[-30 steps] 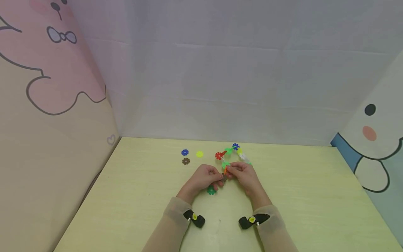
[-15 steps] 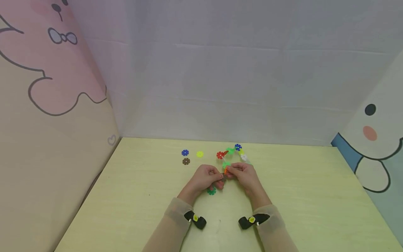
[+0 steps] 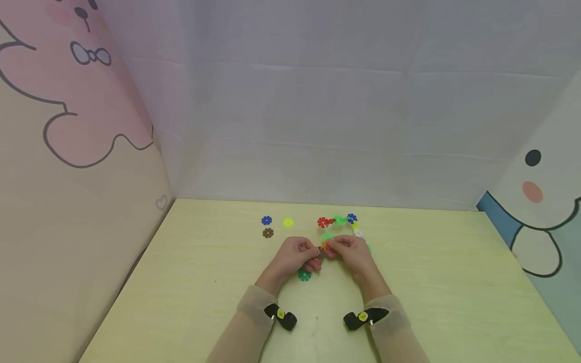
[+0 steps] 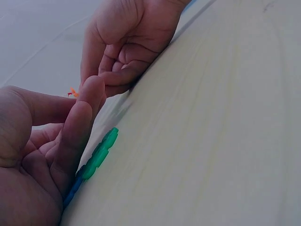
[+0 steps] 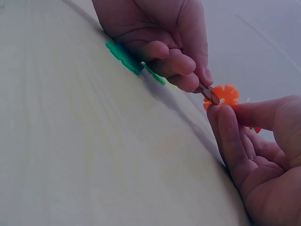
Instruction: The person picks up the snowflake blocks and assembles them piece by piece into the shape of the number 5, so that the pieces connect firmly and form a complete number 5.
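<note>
My left hand (image 3: 296,256) pinches a brown notched plastic disc (image 5: 207,92) between thumb and fingers. An orange snowflake disc (image 5: 228,95) is held between the thumb and fingers of my right hand (image 3: 353,253). In the right wrist view the two discs meet at their edges, roughly crosswise; how deep their slots sit cannot be told. From the orange disc runs a chain of linked discs: light green (image 3: 328,237), red (image 3: 323,222), another green (image 3: 339,220), blue (image 3: 351,218) and white (image 3: 358,233) show. My right hand hides part of it.
A dark green disc (image 3: 304,275) lies on the table (image 3: 190,282) just below my left hand. Farther back are a loose blue disc (image 3: 266,220), a yellow disc (image 3: 288,222) and a brown disc (image 3: 268,233). A white curtain (image 3: 290,151) closes off the table's back.
The chain's far part has swung to the right, red and blue discs included. The brown disc in my left hand has turned more edge-on. Both hands stay nearly in place.
</note>
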### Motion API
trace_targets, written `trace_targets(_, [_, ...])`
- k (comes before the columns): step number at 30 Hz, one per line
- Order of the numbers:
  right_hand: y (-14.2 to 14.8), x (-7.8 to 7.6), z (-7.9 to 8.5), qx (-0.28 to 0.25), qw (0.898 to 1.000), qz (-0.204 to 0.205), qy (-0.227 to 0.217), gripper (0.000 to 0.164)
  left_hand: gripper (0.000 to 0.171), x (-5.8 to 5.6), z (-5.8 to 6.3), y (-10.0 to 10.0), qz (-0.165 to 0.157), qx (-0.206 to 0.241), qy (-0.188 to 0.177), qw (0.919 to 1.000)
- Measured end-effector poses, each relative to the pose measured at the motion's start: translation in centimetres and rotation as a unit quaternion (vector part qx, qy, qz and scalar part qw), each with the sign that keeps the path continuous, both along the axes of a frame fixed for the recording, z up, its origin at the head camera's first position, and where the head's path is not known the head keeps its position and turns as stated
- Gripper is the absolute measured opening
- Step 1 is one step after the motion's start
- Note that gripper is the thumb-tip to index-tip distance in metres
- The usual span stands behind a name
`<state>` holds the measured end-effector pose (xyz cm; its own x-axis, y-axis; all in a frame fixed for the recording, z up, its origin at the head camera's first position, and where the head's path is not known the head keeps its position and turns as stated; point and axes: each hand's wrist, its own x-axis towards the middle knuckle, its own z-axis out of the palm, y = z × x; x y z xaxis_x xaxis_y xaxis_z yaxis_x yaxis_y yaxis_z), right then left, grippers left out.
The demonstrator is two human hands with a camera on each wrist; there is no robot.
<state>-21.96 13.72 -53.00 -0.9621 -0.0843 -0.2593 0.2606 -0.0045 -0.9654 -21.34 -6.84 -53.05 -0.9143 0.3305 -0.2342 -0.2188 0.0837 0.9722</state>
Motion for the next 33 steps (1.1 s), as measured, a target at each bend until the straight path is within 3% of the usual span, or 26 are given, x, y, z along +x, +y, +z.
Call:
trace_targets(11, [0.19,-0.07,0.02,0.007,1.000,0.011,0.011,0.021,0.015,-0.20,-0.23,-0.18,-0.024,-0.001,0.014,0.9996])
trace_targets(21, [-0.10,0.11,-0.19,0.029,0.999,0.018,0.032,0.022,0.019,0.01,-0.07,-0.40,-0.069,-0.043,0.026,0.9964])
trace_targets(33, [-0.55,-0.04,-0.38,0.071,0.997,0.010,0.034,0.027,0.021,-0.04,-0.18,-0.45,-0.083,-0.041,0.033,0.9951])
